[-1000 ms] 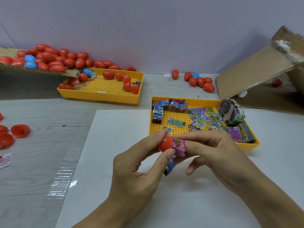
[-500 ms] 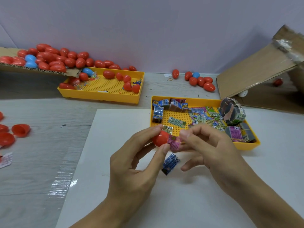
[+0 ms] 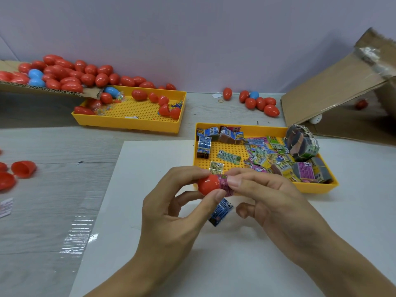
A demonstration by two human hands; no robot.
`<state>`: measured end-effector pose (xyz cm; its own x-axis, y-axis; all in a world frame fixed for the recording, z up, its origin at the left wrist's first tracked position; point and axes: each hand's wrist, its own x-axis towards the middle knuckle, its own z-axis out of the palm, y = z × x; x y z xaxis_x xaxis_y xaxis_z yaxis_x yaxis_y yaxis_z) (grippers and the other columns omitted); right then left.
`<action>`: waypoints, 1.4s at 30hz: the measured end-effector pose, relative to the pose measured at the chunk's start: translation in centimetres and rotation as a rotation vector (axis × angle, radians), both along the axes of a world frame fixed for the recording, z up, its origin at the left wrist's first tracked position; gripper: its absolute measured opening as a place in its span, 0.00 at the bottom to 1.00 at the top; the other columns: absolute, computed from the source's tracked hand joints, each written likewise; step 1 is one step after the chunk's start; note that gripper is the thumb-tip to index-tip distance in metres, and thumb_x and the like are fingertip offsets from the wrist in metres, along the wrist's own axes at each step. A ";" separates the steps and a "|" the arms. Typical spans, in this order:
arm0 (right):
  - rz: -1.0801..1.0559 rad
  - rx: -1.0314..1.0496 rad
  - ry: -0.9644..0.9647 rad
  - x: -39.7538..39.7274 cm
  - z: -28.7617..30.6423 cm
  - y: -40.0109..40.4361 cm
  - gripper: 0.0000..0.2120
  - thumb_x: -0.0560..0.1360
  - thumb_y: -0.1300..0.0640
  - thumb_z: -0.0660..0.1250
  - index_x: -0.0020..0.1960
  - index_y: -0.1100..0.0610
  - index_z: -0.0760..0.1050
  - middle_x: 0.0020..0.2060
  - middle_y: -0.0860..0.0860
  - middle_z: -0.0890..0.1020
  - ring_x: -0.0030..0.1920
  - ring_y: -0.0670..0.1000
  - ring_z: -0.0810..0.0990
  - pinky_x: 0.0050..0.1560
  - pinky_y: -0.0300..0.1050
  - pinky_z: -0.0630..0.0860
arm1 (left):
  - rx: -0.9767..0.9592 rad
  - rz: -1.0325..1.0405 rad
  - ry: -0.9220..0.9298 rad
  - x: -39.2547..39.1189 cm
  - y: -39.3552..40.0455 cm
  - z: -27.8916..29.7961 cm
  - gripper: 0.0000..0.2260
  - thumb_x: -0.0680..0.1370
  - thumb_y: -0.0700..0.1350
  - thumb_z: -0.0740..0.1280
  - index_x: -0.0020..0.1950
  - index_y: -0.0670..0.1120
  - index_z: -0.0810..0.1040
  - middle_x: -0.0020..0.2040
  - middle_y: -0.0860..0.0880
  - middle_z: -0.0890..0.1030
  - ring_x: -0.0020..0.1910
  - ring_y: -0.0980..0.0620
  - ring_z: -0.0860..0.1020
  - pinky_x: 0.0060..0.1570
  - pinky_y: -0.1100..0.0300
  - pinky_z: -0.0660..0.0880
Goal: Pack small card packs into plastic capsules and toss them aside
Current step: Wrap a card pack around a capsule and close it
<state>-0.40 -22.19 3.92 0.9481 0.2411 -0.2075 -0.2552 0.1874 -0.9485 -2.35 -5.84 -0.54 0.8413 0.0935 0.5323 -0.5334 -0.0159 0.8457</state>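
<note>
My left hand (image 3: 169, 213) pinches a red capsule half (image 3: 208, 184) between thumb and fingers, over a white sheet (image 3: 150, 232). My right hand (image 3: 278, 202) pinches a pink card pack (image 3: 224, 183) whose end sits inside the capsule half's mouth. A blue card pack (image 3: 220, 211) lies on the sheet just under both hands. Right behind them stands a yellow tray (image 3: 317, 187) holding several loose card packs (image 3: 257, 153) and a banded bundle of packs (image 3: 302, 144).
A second yellow tray (image 3: 128, 125) with red capsules stands at the back left, under a cardboard flap piled with red and blue capsules (image 3: 64, 73). Open red capsule halves (image 3: 22, 168) lie at the far left. Closed capsules (image 3: 260, 102) and a cardboard box (image 3: 342, 93) sit at the back right.
The pink card pack has gone further into the red capsule half as my right hand moved closer to my left. The blue pack dropped from under my fingers onto the sheet.
</note>
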 end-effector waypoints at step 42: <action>-0.025 -0.178 -0.232 -0.1 0.0 -0.7 0.06 0.64 0.56 0.74 0.39 0.57 0.87 0.45 0.45 0.78 0.35 0.45 0.75 0.28 0.37 0.68 | -0.032 -0.029 0.028 0.1 0.0 0.0 0.12 0.73 0.45 0.75 0.55 0.52 0.81 0.51 0.51 0.78 0.51 0.45 0.82 0.45 0.58 0.81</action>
<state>-0.47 -22.86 3.90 0.9803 0.1962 -0.0211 -0.0247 0.0163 -0.9996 -2.26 -5.83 -0.58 0.8586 0.0860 0.5053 -0.5090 0.0266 0.8603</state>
